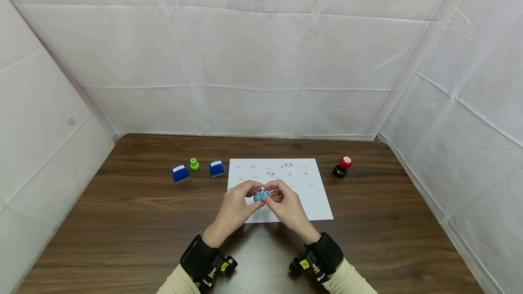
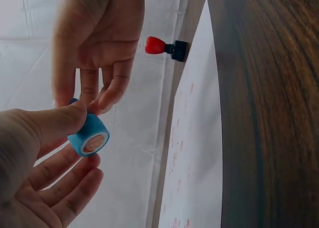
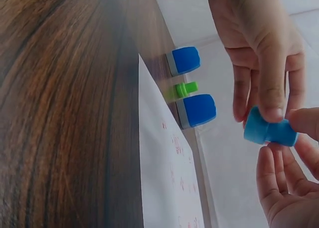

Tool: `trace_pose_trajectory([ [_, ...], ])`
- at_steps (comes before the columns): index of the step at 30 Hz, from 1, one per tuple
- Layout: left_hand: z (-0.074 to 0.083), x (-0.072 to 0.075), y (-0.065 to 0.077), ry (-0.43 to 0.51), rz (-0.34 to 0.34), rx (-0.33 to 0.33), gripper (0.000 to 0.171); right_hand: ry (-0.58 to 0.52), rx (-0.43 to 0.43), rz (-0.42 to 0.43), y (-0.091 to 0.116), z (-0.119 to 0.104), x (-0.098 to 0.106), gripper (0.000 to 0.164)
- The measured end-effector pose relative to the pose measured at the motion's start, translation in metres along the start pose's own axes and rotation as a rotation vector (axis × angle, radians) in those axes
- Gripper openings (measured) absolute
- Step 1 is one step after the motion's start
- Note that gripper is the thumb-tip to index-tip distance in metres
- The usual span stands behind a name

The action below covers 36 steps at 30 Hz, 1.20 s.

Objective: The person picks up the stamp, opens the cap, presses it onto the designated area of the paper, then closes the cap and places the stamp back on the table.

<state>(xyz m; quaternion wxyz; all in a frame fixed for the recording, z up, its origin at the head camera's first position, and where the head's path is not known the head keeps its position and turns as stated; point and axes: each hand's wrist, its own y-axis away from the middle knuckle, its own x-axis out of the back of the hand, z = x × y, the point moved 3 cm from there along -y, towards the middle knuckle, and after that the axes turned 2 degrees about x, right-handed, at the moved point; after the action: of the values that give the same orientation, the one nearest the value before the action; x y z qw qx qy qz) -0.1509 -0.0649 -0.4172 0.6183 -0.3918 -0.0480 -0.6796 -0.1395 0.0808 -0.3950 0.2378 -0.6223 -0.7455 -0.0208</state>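
A small light-blue stamp is held in the air over a white sheet of paper. My left hand pinches its wider end between thumb and fingers. The narrower end is pinched by my right hand. In the left wrist view the round face of the stamp shows a brownish pattern within a white ring. Seen from the right wrist, the stamp lies sideways with a narrowed waist. Red stamped marks cover the upper part of the paper, and my hands hide some of it.
Left of the paper stand two blue stamps, one farther left and one closer, with a small green stamp between them. A black stamp with a red knob stands to the right. White sheeting encloses the brown table.
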Motion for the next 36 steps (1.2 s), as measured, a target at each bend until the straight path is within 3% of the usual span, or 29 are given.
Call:
trace_pose_trajectory([
  [5,-0.004,0.0,0.001,-0.032,-0.007,0.006,0.027,0.007,0.007,-0.005,-0.001,0.002,0.0,0.022],
  [12,-0.022,0.014,0.001,-0.06,0.022,0.065,0.025,0.093,-0.005,0.048,-0.005,0.043,0.008,0.02],
  [17,-0.042,0.027,0.0,-0.138,0.042,0.129,0.029,0.145,-0.019,0.075,-0.006,0.057,0.029,0.018],
  [24,-0.073,0.047,-0.001,-0.203,0.005,0.23,0.03,0.321,0.017,0.13,-0.002,0.069,0.066,0.017],
  [30,-0.095,0.062,-0.006,-0.283,-0.011,0.271,0.036,0.391,0.02,0.16,0.002,0.076,0.089,0.018],
  [36,-0.11,0.07,-0.012,-0.324,-0.047,0.277,0.031,0.411,0.018,0.168,0.005,0.082,0.096,0.018],
])
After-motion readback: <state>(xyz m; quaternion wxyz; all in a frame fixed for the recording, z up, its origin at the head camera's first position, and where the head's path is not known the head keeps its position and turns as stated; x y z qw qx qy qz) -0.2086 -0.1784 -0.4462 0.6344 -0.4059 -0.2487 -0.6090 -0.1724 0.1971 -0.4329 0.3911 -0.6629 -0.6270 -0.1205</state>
